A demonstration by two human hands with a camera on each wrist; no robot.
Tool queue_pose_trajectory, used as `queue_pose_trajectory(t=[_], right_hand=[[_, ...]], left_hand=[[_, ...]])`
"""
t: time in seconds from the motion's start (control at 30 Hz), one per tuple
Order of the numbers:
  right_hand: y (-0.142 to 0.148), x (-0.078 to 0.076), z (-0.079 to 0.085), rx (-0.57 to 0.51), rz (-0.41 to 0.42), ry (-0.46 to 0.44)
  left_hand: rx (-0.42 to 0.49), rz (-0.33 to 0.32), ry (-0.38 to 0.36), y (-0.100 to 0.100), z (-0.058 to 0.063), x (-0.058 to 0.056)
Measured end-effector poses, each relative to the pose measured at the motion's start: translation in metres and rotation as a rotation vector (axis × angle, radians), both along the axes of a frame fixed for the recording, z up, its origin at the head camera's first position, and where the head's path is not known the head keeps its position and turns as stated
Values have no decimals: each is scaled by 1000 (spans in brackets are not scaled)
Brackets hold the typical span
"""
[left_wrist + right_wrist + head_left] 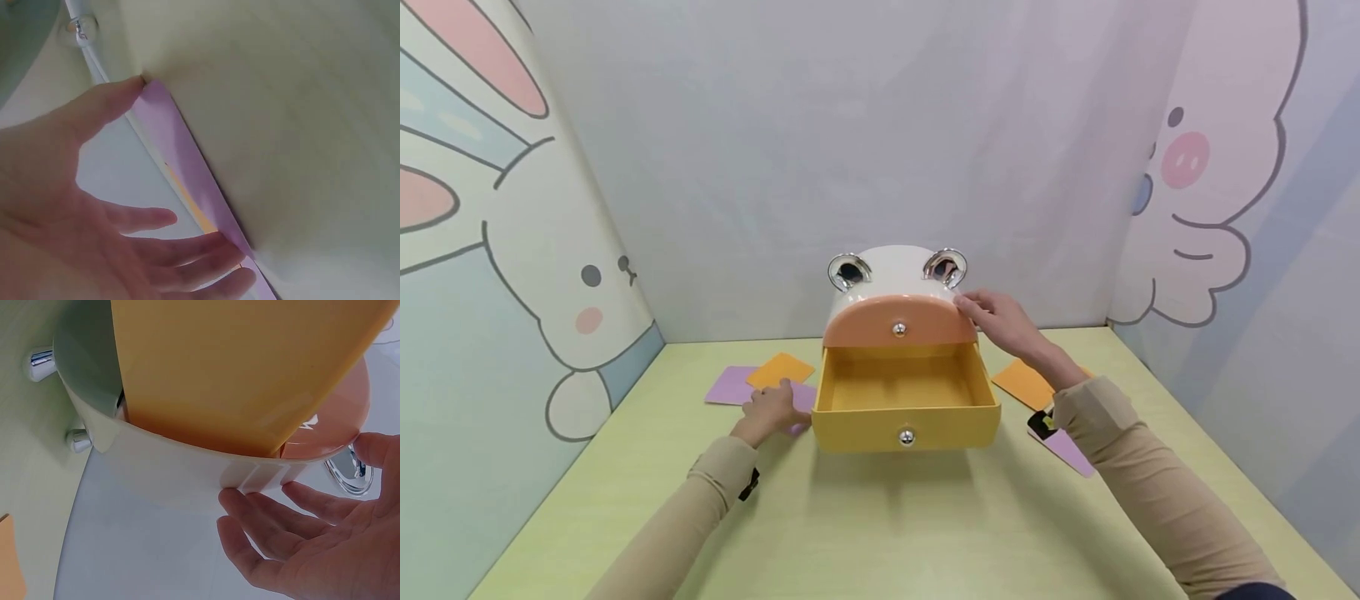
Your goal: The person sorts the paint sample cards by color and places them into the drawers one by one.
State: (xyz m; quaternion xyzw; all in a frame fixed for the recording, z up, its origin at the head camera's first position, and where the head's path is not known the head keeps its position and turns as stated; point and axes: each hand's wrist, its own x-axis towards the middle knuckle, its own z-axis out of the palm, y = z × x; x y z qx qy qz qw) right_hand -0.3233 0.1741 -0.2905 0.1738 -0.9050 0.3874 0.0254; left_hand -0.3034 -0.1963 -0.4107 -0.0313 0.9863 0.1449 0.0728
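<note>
In the head view, a white mini drawer cabinet (891, 271) with shiny frog-like eyes stands in the middle of the table. Its rounded orange top drawer (861, 323) is closed, while the yellow drawer (857, 429) is pulled out with nothing visible inside. My right hand (1003, 321) rests on the cabinet's upper right side, thumb by the front edge, fingertips against the white shell (181, 472). Left of the cabinet, my left hand (771, 412) reaches over a purple sheet (727, 386); thumb and fingertips touch a purple sheet (187, 156) at separate spots, fingers loosely spread.
An orange sheet (781, 370) overlaps the purple one on the left. On the right lie another orange sheet (1024, 383) and a purple sheet (1070, 454), partly behind my right forearm. Walls with cartoon animals enclose the table (880, 533) at the back and sides.
</note>
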Motion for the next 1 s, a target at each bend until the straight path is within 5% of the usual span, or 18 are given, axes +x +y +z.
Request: queue_pose_trajectory(t=[0.3, 0.7, 1.0], right_hand=[[1, 0, 0, 3, -3, 6], [0, 0, 0, 1, -3, -7], [1, -1, 0, 6, -1, 0]], left_hand=[[81, -22, 35, -6, 12, 1], [260, -296, 43, -25, 80, 14], [361, -441, 63, -39, 113, 29]])
